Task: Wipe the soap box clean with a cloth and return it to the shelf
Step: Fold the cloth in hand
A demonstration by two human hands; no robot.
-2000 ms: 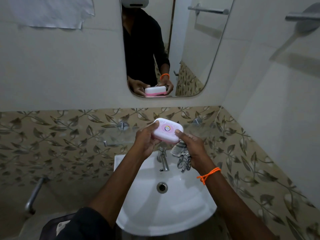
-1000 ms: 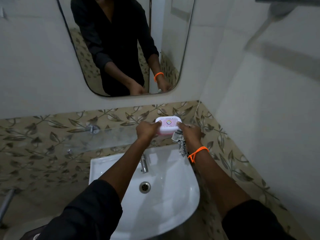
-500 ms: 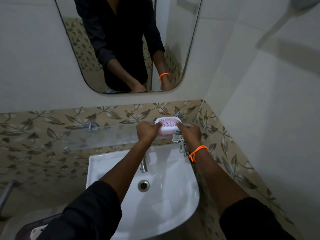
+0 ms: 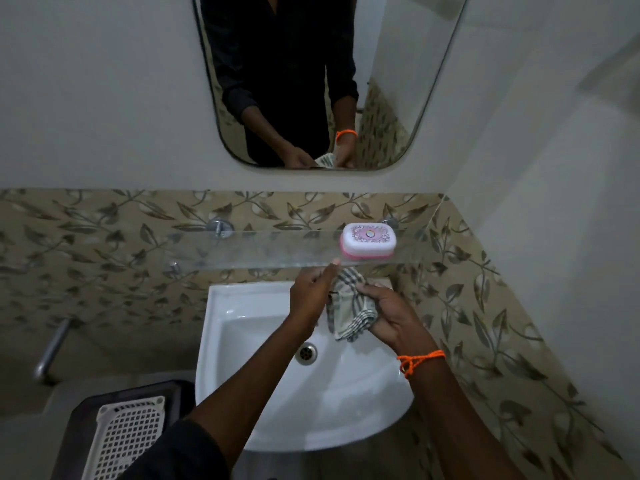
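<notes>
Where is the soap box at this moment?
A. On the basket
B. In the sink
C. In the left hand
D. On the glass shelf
D: the soap box stands on the glass shelf, near its right end, and both hands are below it on the cloth.
</notes>
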